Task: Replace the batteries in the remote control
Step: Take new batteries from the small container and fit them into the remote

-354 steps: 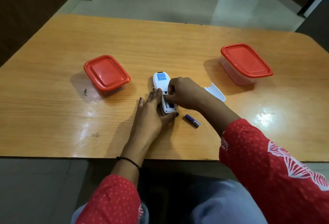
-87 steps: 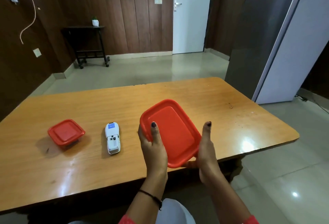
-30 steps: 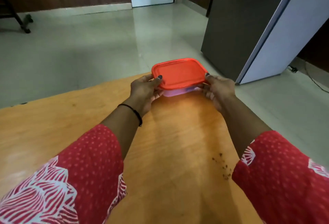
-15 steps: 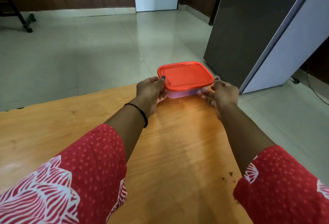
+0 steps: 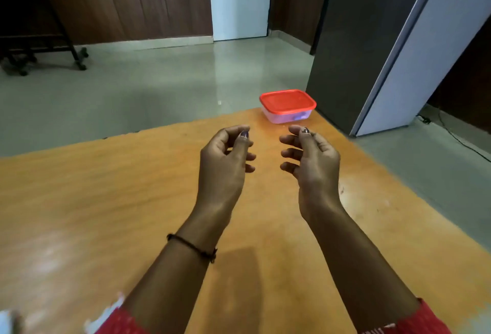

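Note:
A clear plastic box with a red lid (image 5: 287,106) stands shut at the far right corner of the wooden table (image 5: 106,200). Something bluish shows faintly through its wall. My left hand (image 5: 225,158) and my right hand (image 5: 309,158) hover over the table a short way in front of the box, palms facing each other, fingers loosely curled and apart, holding nothing. A white blur at the bottom left corner (image 5: 6,321) cannot be identified. The remote control and batteries are out of view.
The table's far edge (image 5: 159,127) and right edge (image 5: 398,174) drop to a tiled floor. A dark grey fridge (image 5: 358,41) stands just beyond the corner on the right. A black trolley (image 5: 34,28) stands by the wall at the back left.
Both hands have let go of the red-lidded box and drawn back toward me. The box now rests alone at the table's far right corner.

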`<state>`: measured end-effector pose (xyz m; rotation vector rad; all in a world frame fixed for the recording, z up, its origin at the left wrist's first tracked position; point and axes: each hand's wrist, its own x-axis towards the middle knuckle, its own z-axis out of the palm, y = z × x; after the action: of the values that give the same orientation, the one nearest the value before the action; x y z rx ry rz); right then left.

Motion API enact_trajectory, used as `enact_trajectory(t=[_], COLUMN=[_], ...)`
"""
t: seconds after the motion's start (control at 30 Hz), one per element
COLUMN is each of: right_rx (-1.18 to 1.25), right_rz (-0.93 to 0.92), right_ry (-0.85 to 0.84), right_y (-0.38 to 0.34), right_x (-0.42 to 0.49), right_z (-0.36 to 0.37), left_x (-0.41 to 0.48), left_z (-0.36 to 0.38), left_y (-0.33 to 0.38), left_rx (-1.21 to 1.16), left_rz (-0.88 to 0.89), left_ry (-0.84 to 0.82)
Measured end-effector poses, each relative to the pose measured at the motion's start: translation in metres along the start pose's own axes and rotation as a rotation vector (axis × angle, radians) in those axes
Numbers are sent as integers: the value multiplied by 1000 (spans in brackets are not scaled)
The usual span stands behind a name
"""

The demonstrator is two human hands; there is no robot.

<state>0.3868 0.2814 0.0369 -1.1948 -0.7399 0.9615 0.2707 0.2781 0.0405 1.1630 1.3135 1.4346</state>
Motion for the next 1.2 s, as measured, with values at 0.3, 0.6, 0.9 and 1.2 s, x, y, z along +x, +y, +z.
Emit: enact_trajectory(t=[0.3, 0.6, 0.9, 1.2], right_rx=[102, -44, -398, -942], right_rz=[109, 130, -82, -446], right_ry=[-317, -477, -753, -1119], right_y=[-33, -5, 90, 165], right_x=[-340, -462, -432, -390], right_z=[-13, 13, 144, 256], left_x=[-301, -388, -292, -251], left_z=[-226, -318, -384, -422], left_y=[62, 50, -10, -54], left_rx=[39, -202, -263, -191], left_rz=[50, -44, -121, -203], left_ry=[112, 352, 797, 849])
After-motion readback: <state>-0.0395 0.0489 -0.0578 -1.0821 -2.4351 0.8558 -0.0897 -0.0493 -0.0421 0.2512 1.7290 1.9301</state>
